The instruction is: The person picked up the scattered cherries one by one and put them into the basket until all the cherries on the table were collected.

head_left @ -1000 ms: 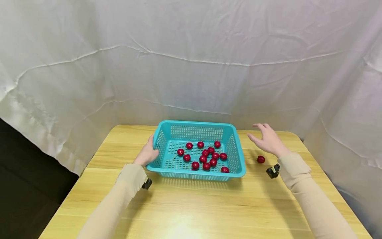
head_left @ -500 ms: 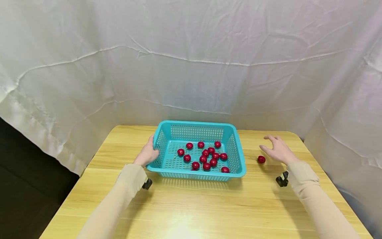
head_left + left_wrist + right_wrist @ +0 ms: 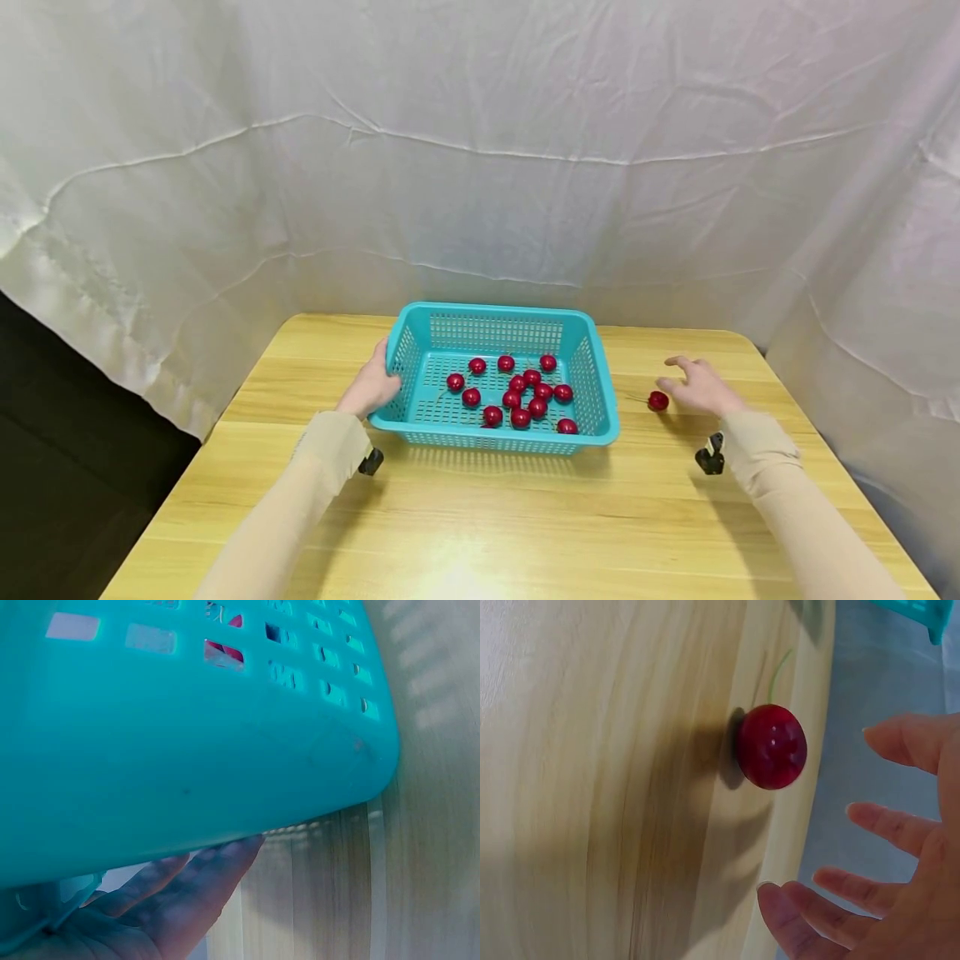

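My left hand (image 3: 370, 385) grips the left rim of a turquoise plastic basket (image 3: 495, 311), thumb over the edge. In the left wrist view, its fingers (image 3: 199, 900) lie against the outside of the basket wall (image 3: 187, 757). Inside the basket are several red cherries (image 3: 520, 417), spread over its perforated floor. One more cherry (image 3: 657, 402) lies on the table, right of the basket, its stem pointing left. Just beside it hovers my right hand (image 3: 701, 388). The right wrist view has that hand (image 3: 907, 877) with spread fingers, apart from the cherry (image 3: 772, 746).
The wooden table (image 3: 480, 517) carries the basket near its back edge. A pale cloth curtain (image 3: 480, 208) hangs behind and on both sides. Dark space (image 3: 75, 450) lies beyond the table's left edge. A small black camera (image 3: 710, 454) sits on each wrist.
My right hand has moved to the right and lowered beside the loose cherry, whose stem now shows. My left hand and the basket stay practically where they were.
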The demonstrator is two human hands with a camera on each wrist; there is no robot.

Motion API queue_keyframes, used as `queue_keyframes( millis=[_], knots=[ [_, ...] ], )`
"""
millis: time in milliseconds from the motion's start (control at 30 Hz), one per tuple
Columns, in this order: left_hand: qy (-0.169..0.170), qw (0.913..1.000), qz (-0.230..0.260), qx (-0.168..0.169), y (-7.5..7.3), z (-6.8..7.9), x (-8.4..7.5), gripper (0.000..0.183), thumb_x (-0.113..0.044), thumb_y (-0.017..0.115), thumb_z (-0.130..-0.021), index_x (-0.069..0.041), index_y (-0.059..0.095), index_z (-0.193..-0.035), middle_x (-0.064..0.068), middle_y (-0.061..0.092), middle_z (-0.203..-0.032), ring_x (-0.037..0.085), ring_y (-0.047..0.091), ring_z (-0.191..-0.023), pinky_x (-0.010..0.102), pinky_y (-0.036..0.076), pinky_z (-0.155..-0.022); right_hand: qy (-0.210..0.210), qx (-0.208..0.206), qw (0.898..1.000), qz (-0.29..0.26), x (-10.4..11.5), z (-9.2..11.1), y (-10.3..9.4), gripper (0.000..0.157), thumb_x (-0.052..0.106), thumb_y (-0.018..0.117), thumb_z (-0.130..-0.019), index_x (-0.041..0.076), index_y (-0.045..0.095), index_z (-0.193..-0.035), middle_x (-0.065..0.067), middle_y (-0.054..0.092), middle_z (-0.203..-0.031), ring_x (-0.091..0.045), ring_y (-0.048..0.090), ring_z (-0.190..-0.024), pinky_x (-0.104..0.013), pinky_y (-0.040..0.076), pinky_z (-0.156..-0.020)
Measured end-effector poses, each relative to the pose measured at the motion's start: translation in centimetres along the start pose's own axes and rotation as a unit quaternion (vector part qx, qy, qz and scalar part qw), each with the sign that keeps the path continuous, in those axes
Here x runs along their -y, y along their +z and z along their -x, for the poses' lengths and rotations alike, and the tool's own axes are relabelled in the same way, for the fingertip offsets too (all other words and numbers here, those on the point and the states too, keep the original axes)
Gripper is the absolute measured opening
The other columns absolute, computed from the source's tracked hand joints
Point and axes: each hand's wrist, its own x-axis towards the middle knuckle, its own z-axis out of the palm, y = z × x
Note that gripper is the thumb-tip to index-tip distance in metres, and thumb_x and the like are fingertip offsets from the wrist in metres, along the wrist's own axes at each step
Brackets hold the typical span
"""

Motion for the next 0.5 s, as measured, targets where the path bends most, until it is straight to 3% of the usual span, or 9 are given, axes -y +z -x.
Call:
queue_keyframes(
  millis=[500],
  knots=[
    [0.004,0.9999,-0.008,-0.005,0.0,0.1,-0.1,0.084,0.003,0.041,-0.096,-0.022,-0.003,-0.163,0.026,0.030,-0.162,0.050,0.039,-0.143,0.070,0.036,-0.111,-0.003,0.061,0.998,0.024,1.6,-0.5,1.0,0.062,0.033,0.057,-0.097,-0.004,0.043,-0.144,-0.048,0.039,-0.133,-0.060,0.050,-0.118,-0.073,0.044,-0.095]
  ],
)
